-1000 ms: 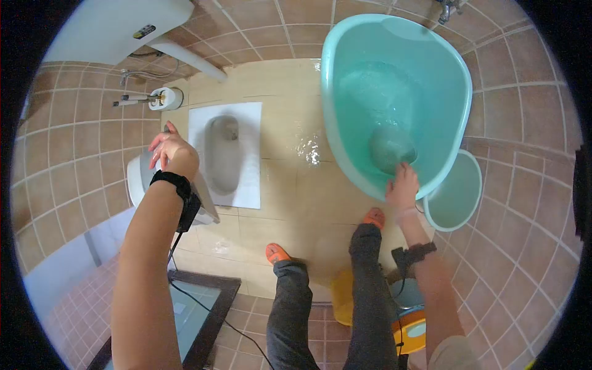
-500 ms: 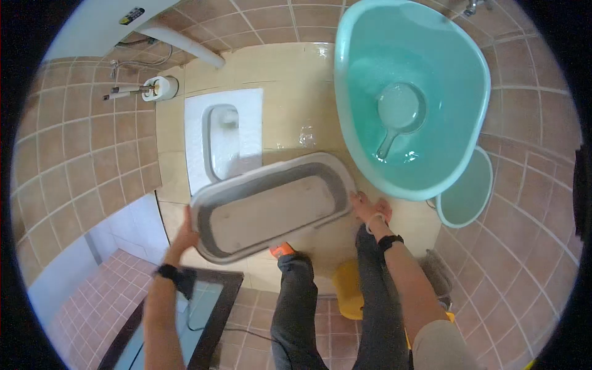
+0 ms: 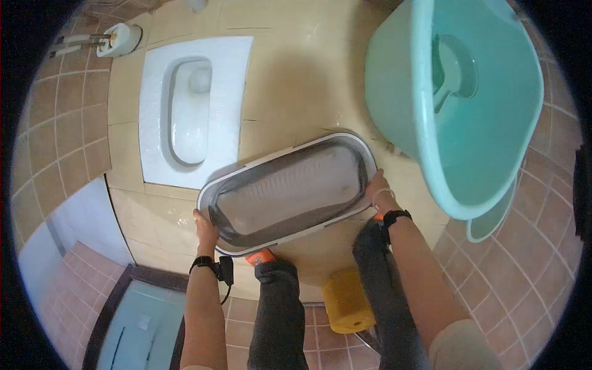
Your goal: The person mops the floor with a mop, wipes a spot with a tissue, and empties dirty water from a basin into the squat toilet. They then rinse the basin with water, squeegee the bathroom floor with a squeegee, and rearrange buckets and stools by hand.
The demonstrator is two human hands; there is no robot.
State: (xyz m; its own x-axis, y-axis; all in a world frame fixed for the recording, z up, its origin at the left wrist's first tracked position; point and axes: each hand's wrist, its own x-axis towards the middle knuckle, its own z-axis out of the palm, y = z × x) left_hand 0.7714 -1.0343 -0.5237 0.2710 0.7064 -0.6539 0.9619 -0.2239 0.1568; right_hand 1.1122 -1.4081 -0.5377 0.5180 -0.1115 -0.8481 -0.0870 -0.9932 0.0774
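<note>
Both of my hands grip an oblong grey wash tub (image 3: 290, 191) with a pale rim and a ridged patch on its bottom. My left hand (image 3: 206, 229) is closed on the rim at the left end, and my right hand (image 3: 378, 185) holds the right end. The tub slants, its right end farther from me, above the tiled floor before my feet. Whether it touches the floor I cannot tell. Most of my fingers are hidden behind the rim. Close to its far left side lies a white squat toilet (image 3: 190, 111).
A large turquoise bathtub (image 3: 425, 117) with a dipper (image 3: 457, 69) in it stands at right, and a pale green bucket (image 3: 490, 225) is partly behind it. A yellow stool-like object (image 3: 348, 302) sits between my legs. A dark-framed pale blue panel (image 3: 139, 320) is at lower left.
The view has shifted, bringing the toilet and bathtub closer. Held by both hands, the wash tub has moved away from the toilet and overlaps it less.
</note>
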